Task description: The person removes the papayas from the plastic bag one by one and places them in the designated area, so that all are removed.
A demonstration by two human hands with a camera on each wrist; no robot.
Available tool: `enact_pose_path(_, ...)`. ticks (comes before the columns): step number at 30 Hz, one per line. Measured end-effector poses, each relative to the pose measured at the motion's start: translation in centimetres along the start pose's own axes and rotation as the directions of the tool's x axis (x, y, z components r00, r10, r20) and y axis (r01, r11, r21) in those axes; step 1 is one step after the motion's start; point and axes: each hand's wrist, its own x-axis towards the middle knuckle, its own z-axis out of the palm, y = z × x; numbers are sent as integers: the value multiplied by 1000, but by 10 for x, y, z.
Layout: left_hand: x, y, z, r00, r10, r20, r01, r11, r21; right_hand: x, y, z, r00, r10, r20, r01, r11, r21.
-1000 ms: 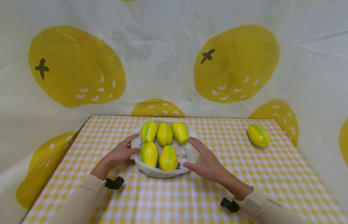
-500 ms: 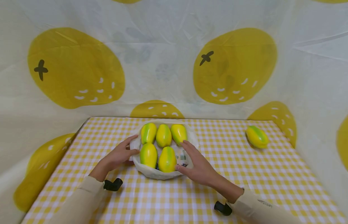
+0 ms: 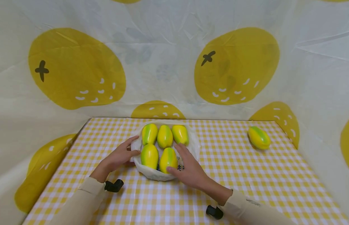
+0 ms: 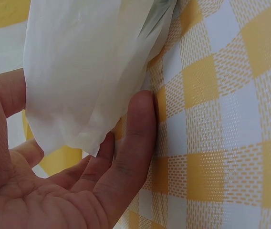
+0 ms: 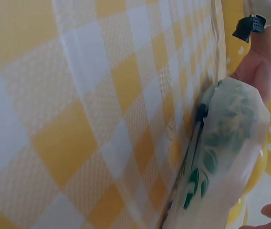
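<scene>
A white plastic bag point(image 3: 194, 147), its rim spread wide, lies on the table with several glossy yellow, green-striped, papaya-like fruits point(image 3: 149, 156) inside. My left hand point(image 3: 119, 155) holds the bag's left side; in the left wrist view, its digits lie on both sides of the plastic point(image 4: 83, 71). My right hand point(image 3: 189, 168) reaches over the bag's right side with fingers spread. Its thumb tip overlaps the near right fruit point(image 3: 168, 157), and its index fingertip is just below the far right one point(image 3: 180, 133). In the right wrist view, green print shows on the bag point(image 5: 231, 129).
Another yellow-green fruit point(image 3: 259, 137) lies alone at the table's far right. A yellow-and-white checked cloth point(image 3: 233, 159) covers the table. White sheets with large yellow fruit prints point(image 3: 237, 65) stand behind it and at both sides.
My right hand has moved left from the bag's right rim to over the bag, beside the near right fruit. The left hand and the fruits have stayed in place.
</scene>
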Motion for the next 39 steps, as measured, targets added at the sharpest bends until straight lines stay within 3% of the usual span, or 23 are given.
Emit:
enact_pose_path(18, -2, 2, 2, 1000, -5, 8, 5, 1000, 8, 15, -9, 18, 998, 66, -13, -66, 998, -3)
enact_pose_path(27, -2, 3, 3, 1000, 3, 9, -3, 1000, 9, 23, -5, 31, 999, 19, -30, -19, 1000, -4)
enact_pose_path(39, -2, 2, 2, 1000, -4, -11, 5, 999, 48, 24, -5, 41, 999, 53, -9, -54, 997, -58)
